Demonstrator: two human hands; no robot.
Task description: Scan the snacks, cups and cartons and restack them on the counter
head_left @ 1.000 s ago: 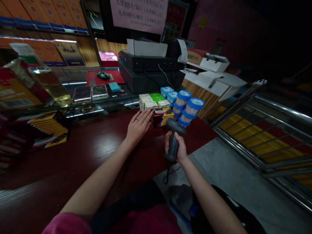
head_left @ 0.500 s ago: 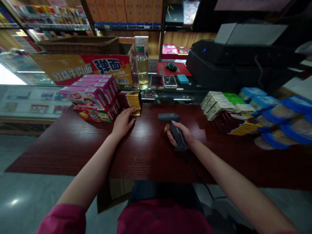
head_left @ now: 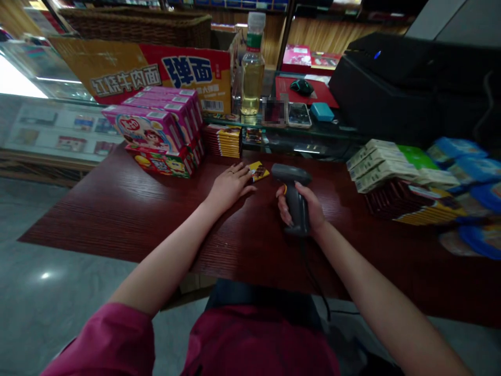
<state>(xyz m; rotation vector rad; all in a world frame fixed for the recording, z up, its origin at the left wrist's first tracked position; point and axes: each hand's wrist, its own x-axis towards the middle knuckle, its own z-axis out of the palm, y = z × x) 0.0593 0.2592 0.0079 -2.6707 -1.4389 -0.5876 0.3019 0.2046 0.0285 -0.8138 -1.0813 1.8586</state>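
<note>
My left hand [head_left: 231, 186] lies flat on the dark wooden counter, its fingertips touching a small yellow-and-brown chocolate packet [head_left: 259, 172]. Part of that packet is hidden under the fingers. In my right hand [head_left: 313, 209] is a dark grey barcode scanner [head_left: 296, 201], gripped by its handle, its head turned left toward the packet. Behind the left hand stands a stack of similar packets [head_left: 224, 141]. Next to it, pink boxes [head_left: 156, 120] rest on red boxes [head_left: 160, 161].
At right on the counter [head_left: 242, 245] are pale and green boxes [head_left: 385, 164], more chocolate packets [head_left: 410, 201] and blue-lidded tubs [head_left: 485, 198]. A noodle carton [head_left: 129, 70], a bottle [head_left: 251, 68] and a phone [head_left: 299, 115] are at the back. The scanner's cable [head_left: 313, 277] hangs over the front edge.
My left hand has moved right, away from the packet stack, and a single packet now lies under its fingertips. The scanner remains in my right hand. The view has tilted downward.
</note>
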